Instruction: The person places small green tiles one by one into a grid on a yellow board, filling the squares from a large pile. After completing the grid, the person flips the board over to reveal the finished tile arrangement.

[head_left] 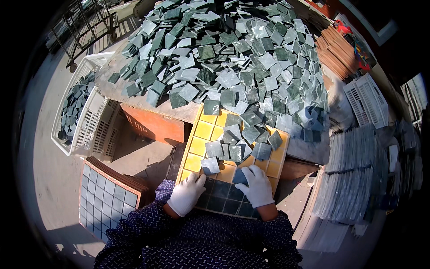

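Observation:
A yellow grid tray (204, 131) lies in front of me on the table edge, with loose square grey-green tiles (242, 134) scattered over its far part and set tiles (222, 197) filling its near rows. My left hand (187, 193), in a white glove, rests on the tray's near left corner, just below a single loose tile (210, 165). My right hand (257, 184), also gloved, presses its fingers on a dark tile (239, 176) in the grid. Both forearms wear dark blue patterned sleeves.
A big heap of the same tiles (224, 49) covers the table behind the tray. A white plastic crate (85, 103) with tiles stands at left. A filled tile sheet on a stack (105, 197) sits lower left. Stacks of finished sheets (354, 175) and white crates (367, 101) stand at right.

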Tool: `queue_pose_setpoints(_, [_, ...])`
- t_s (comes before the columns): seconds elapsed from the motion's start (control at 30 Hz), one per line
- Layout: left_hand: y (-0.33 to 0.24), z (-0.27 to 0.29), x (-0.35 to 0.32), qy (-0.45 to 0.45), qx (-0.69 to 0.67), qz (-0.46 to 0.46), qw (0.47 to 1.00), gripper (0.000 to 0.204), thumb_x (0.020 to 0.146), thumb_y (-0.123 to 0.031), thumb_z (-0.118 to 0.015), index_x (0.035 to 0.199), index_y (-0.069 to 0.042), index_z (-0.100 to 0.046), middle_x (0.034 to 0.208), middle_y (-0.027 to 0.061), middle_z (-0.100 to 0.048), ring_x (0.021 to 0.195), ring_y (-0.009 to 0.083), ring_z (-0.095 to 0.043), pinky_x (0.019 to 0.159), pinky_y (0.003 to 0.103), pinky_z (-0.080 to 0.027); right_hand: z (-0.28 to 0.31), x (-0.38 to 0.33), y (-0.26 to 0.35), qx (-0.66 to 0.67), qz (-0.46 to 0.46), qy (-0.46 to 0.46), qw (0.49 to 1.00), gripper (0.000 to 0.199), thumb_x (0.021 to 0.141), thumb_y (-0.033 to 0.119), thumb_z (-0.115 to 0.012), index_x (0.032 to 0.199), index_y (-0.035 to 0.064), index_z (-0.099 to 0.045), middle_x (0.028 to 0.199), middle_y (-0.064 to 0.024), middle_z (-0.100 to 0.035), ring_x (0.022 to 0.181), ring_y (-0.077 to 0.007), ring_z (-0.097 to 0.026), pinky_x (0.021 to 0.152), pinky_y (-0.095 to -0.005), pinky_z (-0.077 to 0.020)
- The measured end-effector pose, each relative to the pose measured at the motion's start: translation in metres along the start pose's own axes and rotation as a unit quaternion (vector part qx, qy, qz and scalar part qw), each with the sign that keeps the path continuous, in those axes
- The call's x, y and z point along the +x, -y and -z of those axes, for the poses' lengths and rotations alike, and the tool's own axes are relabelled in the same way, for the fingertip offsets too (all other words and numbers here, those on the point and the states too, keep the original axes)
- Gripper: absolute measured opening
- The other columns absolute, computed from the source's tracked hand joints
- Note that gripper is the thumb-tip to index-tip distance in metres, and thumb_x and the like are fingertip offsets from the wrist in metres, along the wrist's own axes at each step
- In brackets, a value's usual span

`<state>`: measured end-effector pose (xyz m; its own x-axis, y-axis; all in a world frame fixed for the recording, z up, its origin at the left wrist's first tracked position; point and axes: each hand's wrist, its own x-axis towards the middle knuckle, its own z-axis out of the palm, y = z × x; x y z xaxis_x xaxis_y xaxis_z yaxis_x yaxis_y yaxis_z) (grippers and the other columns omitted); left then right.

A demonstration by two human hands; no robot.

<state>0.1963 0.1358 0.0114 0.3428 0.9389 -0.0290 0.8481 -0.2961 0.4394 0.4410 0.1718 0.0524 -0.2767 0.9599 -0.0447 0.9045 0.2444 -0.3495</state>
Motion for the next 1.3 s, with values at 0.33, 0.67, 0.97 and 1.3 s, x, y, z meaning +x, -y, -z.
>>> queue_pose_setpoints(0.33, [-0.008,0.030,0.047,-0.058,-0.033,0.009,0.998,0.066,0.068,-0.026,-0.080,0.123,-0.004,-0.051,0.114,0.0148,-0.055,0.099,0.0335,-0.059,0.082,0.041,-0.051,-0.005,0.000,-0.006,0.027,-0.001,-0.002,1.000,0.039,0.076,0.019,-0.073,0.109,0.0074,-0.056,0.104,-0.0121,-0.052,0.095,-0.0323,-0.058,0.079,-0.0408,-0.0494])
queue_pose_setpoints(0.67, [0.023,0.066,0.033,-0.040,-0.222,0.010,0.974,0.048,0.083,-0.020,-0.068,0.124,0.001,-0.055,0.103,0.0180,-0.063,0.082,0.0286,-0.065,0.074,0.034,-0.054,-0.007,-0.014,-0.013,-0.013,0.083,-0.097,0.992,0.030,0.074,0.022,-0.075,0.094,0.0099,-0.057,0.096,-0.0063,-0.056,0.089,-0.0286,-0.058,0.075,-0.0390,-0.0494])
queue_pose_setpoints(0.97, [0.063,0.052,0.006,-0.020,-0.258,0.035,0.965,0.031,0.085,-0.014,-0.064,0.113,-0.001,-0.063,0.094,0.0141,-0.064,0.084,0.0269,-0.064,0.076,0.034,-0.053,-0.014,-0.021,-0.020,0.067,0.030,-0.063,0.995,0.054,0.072,0.026,-0.078,0.118,0.0079,-0.056,0.118,-0.0116,-0.053,0.105,-0.0324,-0.056,0.087,-0.0396,-0.0481])
queue_pose_setpoints(1.3, [0.047,0.045,-0.001,-0.008,-0.068,-0.017,0.998,0.056,0.071,-0.018,-0.078,0.123,-0.007,-0.060,0.112,0.0143,-0.047,0.094,0.0309,-0.057,0.081,0.038,-0.051,-0.008,-0.005,-0.023,0.097,0.033,-0.019,0.995,0.050,0.071,0.021,-0.076,0.116,0.0081,-0.058,0.116,-0.0112,-0.055,0.107,-0.0313,-0.054,0.091,-0.0398,-0.0454])
